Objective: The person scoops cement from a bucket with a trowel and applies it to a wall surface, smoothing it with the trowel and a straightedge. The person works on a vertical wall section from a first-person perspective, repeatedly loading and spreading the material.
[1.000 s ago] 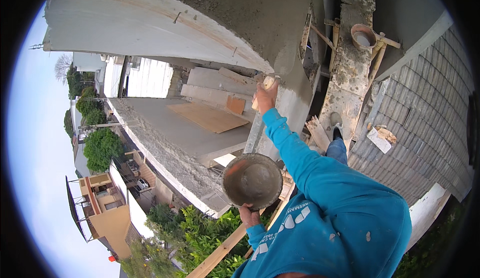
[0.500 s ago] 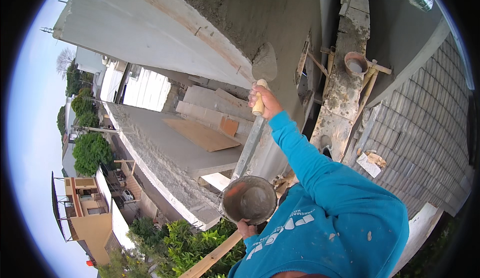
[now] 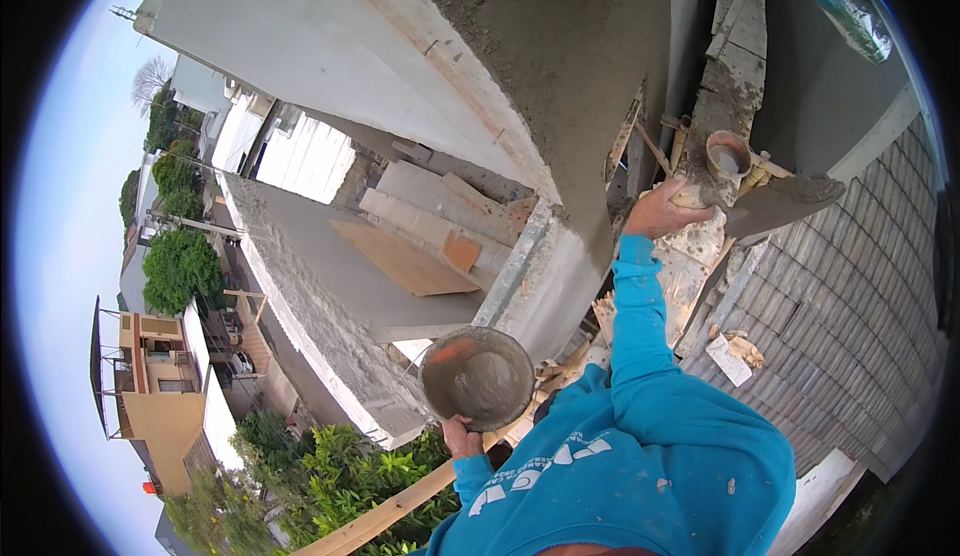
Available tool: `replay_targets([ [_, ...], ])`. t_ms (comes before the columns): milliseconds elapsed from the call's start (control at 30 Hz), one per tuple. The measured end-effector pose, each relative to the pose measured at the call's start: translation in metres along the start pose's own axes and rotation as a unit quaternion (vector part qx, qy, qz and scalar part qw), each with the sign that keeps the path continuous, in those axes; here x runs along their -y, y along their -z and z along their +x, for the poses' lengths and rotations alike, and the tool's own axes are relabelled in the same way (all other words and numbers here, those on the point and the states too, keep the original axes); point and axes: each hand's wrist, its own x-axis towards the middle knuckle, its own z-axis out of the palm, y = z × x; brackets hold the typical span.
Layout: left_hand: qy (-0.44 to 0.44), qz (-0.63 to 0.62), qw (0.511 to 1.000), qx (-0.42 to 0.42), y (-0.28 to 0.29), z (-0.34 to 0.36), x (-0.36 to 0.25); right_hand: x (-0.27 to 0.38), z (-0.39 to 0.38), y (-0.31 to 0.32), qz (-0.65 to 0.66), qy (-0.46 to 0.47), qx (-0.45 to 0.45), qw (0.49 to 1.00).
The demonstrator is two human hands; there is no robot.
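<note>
My right hand (image 3: 662, 211) is closed round the wooden handle of a trowel (image 3: 785, 203), whose dark, mortar-coated blade points right, just below a small reddish bucket (image 3: 727, 156) on the planks. My left hand (image 3: 462, 436) grips the rim of a round mortar bucket (image 3: 476, 386), low in the picture, with grey mix and an orange patch inside. Left of my right arm runs a concrete ledge (image 3: 560, 266) with a grey strip along its edge, joining a freshly rendered grey surface (image 3: 560, 56) above.
A narrow plank walkway (image 3: 735, 76) on poles runs beside that surface. Grey roof tiles (image 3: 840, 316) lie right, with some rubble (image 3: 740, 354). Left are a lower slab (image 3: 310, 246) with boards, a rough parapet edge (image 3: 290, 306), a drop to street, trees and houses, and a timber rail (image 3: 390, 506).
My right hand and trowel have swung right from the concrete edge to near the small bucket over the planks. My left hand and bucket have shifted slightly left and up in view.
</note>
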Motion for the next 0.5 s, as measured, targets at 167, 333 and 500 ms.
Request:
replay_targets([
  [167,0.088,-0.096,0.991,0.037,-0.006,0.038,0.001,-0.083,-0.094,0.108,-0.125,0.143,0.615,0.765],
  [333,0.091,-0.123,0.988,0.027,-0.04,0.059,0.019,-0.086,-0.074,0.146,-0.166,0.075,0.699,0.691],
  [500,0.008,-0.126,0.991,0.053,-0.089,0.031,0.018,-0.059,-0.02,0.192,-0.193,0.237,0.857,0.414],
])
